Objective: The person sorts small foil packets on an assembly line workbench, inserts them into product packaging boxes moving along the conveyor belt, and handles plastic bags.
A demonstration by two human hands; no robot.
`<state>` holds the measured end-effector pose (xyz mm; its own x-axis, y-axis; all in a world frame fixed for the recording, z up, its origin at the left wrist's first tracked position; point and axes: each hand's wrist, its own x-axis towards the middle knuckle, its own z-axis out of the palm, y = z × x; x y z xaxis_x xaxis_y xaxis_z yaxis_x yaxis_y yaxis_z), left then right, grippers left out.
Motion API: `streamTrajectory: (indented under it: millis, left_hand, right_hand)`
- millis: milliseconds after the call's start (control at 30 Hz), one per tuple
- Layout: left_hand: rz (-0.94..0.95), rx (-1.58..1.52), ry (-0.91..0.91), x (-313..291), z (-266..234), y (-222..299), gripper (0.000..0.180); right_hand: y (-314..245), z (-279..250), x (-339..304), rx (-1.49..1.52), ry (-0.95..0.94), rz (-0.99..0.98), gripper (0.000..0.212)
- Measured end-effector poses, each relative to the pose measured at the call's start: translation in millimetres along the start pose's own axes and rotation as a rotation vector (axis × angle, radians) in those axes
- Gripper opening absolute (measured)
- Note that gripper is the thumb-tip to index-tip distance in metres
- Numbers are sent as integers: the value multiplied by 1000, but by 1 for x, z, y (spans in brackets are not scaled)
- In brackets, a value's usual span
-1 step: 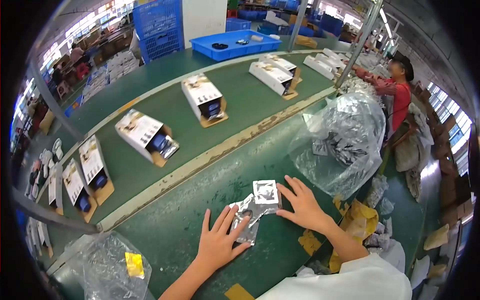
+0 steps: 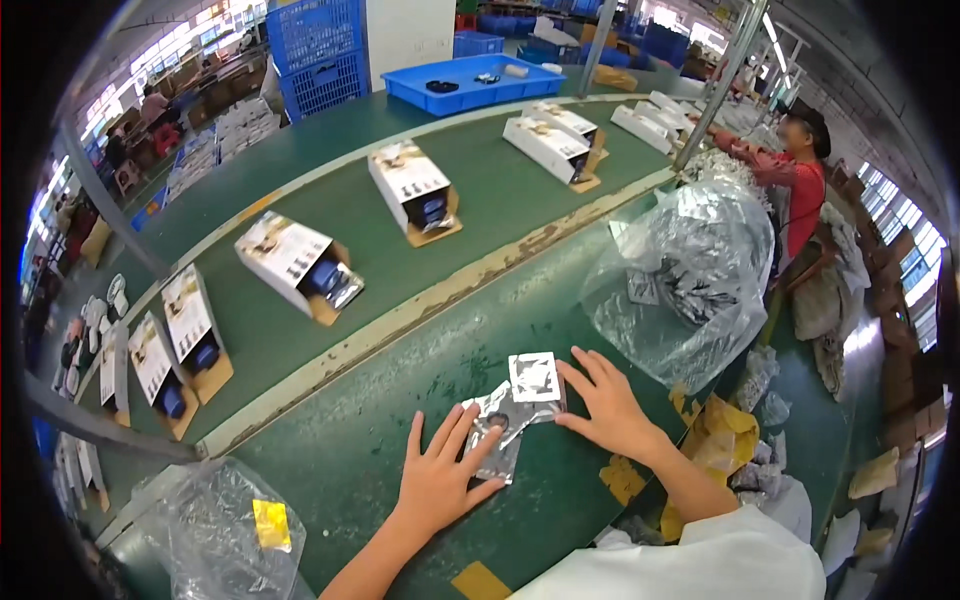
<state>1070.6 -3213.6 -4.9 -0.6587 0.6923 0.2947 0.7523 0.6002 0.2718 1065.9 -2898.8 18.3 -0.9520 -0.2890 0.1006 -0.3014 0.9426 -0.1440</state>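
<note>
My left hand (image 2: 437, 482) and right hand (image 2: 607, 403) lie flat, fingers spread, pressing the small crinkly silver plastic packet (image 2: 517, 408) onto the green table (image 2: 340, 470) so it stays still, just beside the long green belt (image 2: 330, 220).

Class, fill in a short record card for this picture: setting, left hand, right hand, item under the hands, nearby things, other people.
Setting: green workbench beside a conveyor belt
Left hand: flat on a small clear pouch
Right hand: fingers on the pouch's white label end
On the belt: open white boxes with blue items inside
Nearby: large clear bag of packets; blue tray
Other people: a co-worker in red
</note>
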Motion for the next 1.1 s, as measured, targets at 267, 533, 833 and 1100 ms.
streamTrajectory:
  millis: [267, 533, 833, 1100]
  left_hand:
    - [18, 51, 241, -57, -6, -18, 49]
    - [239, 290, 380, -99, -27, -50, 22]
    - [172, 146, 371, -158, -45, -61, 28]
    - [302, 107, 476, -189, -60, -58, 24]
  right_hand:
    - [-86, -1, 12, 388, 173, 25, 51]
    - [-137, 14, 29, 1262, -95, 283, 34]
    - [-244, 0, 133, 563, 452, -253, 15]
    - [-401, 89, 297, -87, 564, -968, 31]
